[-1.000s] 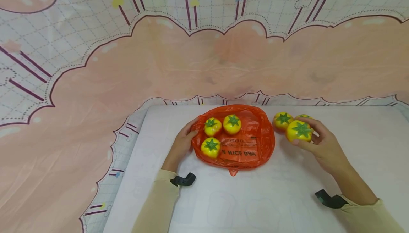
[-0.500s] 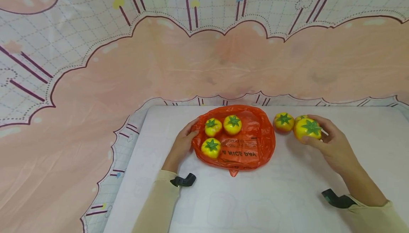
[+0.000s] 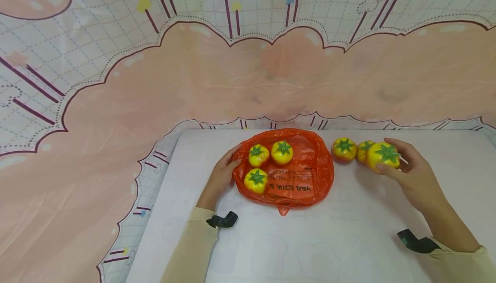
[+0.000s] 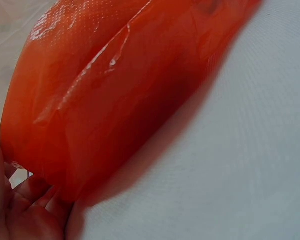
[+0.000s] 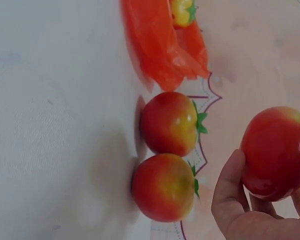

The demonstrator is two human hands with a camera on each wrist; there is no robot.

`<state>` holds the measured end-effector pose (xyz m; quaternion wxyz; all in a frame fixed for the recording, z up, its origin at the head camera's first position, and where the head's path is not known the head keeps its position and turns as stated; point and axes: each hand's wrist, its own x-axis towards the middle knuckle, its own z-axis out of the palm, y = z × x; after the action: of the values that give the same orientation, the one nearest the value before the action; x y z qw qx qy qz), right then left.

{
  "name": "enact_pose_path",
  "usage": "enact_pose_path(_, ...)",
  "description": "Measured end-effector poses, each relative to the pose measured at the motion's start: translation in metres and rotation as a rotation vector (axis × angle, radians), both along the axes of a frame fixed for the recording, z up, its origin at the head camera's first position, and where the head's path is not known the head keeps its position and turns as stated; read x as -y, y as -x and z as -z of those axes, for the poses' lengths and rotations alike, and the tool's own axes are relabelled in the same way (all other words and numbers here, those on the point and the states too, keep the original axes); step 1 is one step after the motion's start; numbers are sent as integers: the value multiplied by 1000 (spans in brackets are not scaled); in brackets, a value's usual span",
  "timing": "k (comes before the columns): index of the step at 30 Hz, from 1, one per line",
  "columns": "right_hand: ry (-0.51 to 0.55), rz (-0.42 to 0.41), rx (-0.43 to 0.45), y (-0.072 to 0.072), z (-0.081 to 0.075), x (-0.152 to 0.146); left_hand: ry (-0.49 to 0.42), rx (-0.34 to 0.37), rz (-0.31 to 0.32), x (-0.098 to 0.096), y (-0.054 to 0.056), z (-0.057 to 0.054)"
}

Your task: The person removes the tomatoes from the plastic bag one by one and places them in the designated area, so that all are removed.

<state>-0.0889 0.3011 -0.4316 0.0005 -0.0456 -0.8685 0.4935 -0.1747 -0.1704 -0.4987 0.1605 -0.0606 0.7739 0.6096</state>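
Observation:
A red plastic bag (image 3: 298, 162) stands open on the white table with three red-and-yellow tomatoes inside, one of them a tomato (image 3: 255, 180) near its front left. My left hand (image 3: 222, 173) grips the bag's left rim between thumb and fingers; in the left wrist view the bag (image 4: 120, 95) hides part of the fingers. My right hand (image 3: 414, 175) holds another tomato (image 3: 381, 157) by its sides, raised off the table, its smooth red underside showing in the right wrist view. Just left of it sit two tomatoes, a nearer tomato (image 3: 344, 150) and a partly hidden tomato (image 3: 363, 149).
The white table (image 3: 302, 248) runs to a back edge behind the bag. Beyond it hangs a pink and white patterned cloth (image 3: 248, 76). The two tomatoes on the table lie side by side, right of the bag.
My right hand has moved to the right with its tomato, uncovering more of the tomato behind. The left hand and the bag have stayed in place.

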Motion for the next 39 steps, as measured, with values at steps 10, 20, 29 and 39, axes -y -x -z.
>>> enact_pose_path(10, 3, 34, 28, 1, 2, -8, -17, -12, 7, 1, 0, 2)
enact_pose_path(20, 12, 68, 54, 4, 3, -17, -33, -28, 9, 2, 1, 5)
enact_pose_path(29, 27, 104, 54, 5, 6, -24, -39, -28, 18, 2, 0, 3)
enact_pose_path(39, 11, 156, 105, 8, 14, -34, -22, -39, 21, 1, -1, 2)
